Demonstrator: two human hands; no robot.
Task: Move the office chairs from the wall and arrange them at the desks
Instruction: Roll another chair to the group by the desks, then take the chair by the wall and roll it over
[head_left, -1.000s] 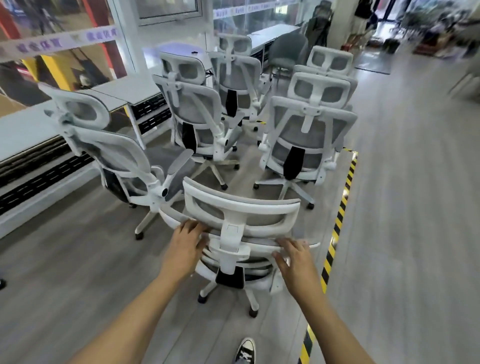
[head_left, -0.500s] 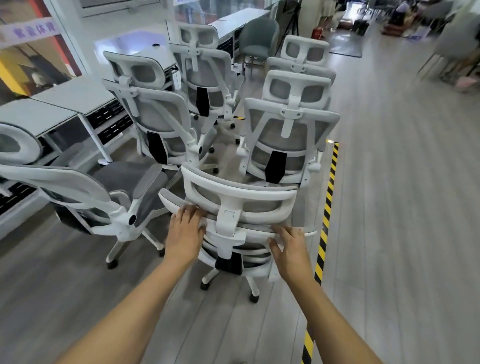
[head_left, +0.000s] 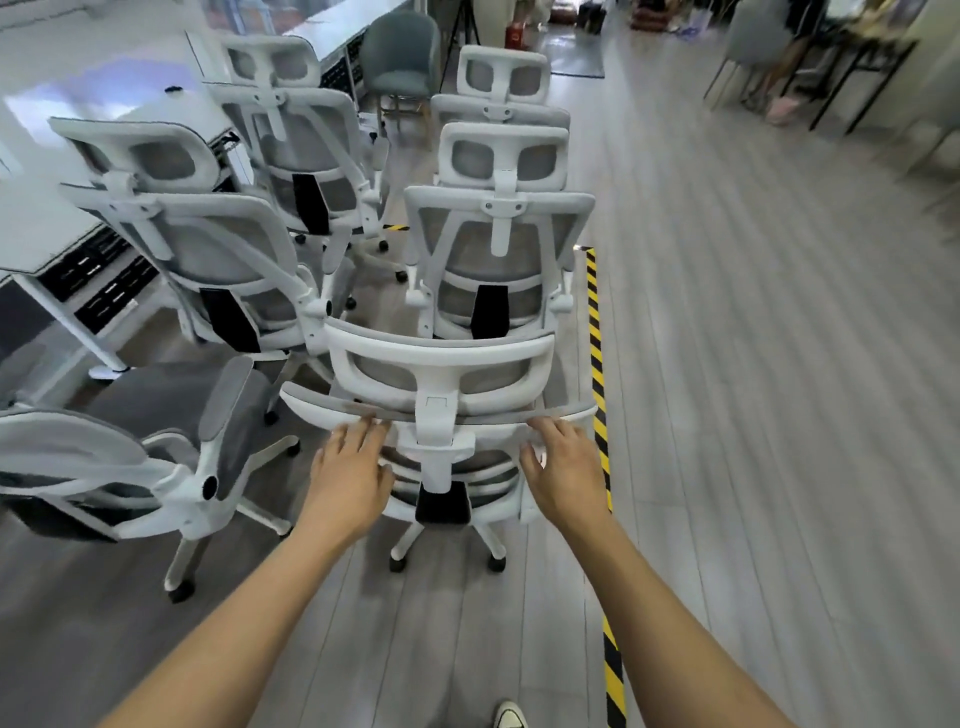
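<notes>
Right in front of me stands a white office chair with grey mesh, its back towards me. My left hand lies on the left part of the backrest's top edge. My right hand curls over the right part of the same edge. Just beyond it stands a second white chair, also back-on and almost touching its headrest. More white chairs crowd the left and rear. One chair at the near left is turned sideways.
White desks run along the left wall. A yellow-and-black floor tape passes just right of the held chair. A green padded chair stands at the back. Dark tables and a seated person are far right. My shoe shows below.
The held chair has rolled forward, closing on the chair ahead. The view has swung right, so the sideways chair and the desks have slid left. Both hands stay on the backrest.
</notes>
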